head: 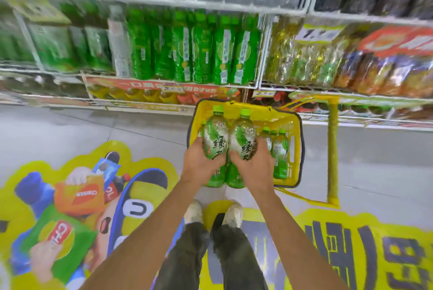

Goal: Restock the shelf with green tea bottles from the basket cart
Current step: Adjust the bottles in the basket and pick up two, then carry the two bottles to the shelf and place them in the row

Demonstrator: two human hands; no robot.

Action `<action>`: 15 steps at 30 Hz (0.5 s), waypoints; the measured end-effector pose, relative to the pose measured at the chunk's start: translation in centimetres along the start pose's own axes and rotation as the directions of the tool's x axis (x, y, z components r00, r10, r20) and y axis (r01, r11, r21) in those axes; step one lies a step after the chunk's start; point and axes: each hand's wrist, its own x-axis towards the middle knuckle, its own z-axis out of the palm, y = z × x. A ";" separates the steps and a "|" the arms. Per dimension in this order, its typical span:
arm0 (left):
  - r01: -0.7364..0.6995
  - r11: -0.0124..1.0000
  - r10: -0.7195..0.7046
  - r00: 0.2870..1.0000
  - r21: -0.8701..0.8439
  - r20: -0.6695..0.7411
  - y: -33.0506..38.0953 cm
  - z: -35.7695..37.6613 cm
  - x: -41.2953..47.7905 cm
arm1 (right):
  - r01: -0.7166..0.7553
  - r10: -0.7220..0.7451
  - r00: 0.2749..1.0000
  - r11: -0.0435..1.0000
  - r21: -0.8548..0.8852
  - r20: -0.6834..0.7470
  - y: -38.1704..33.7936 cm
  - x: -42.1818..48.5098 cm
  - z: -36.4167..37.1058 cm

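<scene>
A yellow basket cart (pixel 294 125) stands on the floor in front of me, under the shelves. My left hand (pixel 199 165) grips one green tea bottle (pixel 214 132) around its middle, and my right hand (pixel 254 165) grips a second green tea bottle (pixel 242 135) beside it. Both bottles are upright, side by side, above the basket's near edge. More green tea bottles (pixel 278 149) stand inside the basket at its right side. On the middle shelf (pixel 164 80) stands a row of green bottles (pixel 201 48).
The cart's yellow handle (pixel 332 149) rises at the right of the basket. Shelves hold clear bottles above, amber and orange drinks (pixel 375 67) at right, low bottles near the floor. A large yellow floor sticker (pixel 82 196) lies under my shoes (pixel 213 213).
</scene>
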 end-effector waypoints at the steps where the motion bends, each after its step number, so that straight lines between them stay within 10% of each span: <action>1: -0.018 1.000 0.018 1.000 -0.025 -0.002 1.4 -1.6 -1.5 | 0.014 -0.014 1.000 1.000 0.015 -0.005 -1.9 -1.1 -1.4; 15: -0.199 0.955 0.101 0.916 -0.222 -0.387 9.9 -20.5 -16.1 | 0.479 -0.485 0.875 0.863 0.161 -0.007 -22.0 -12.3 -6.6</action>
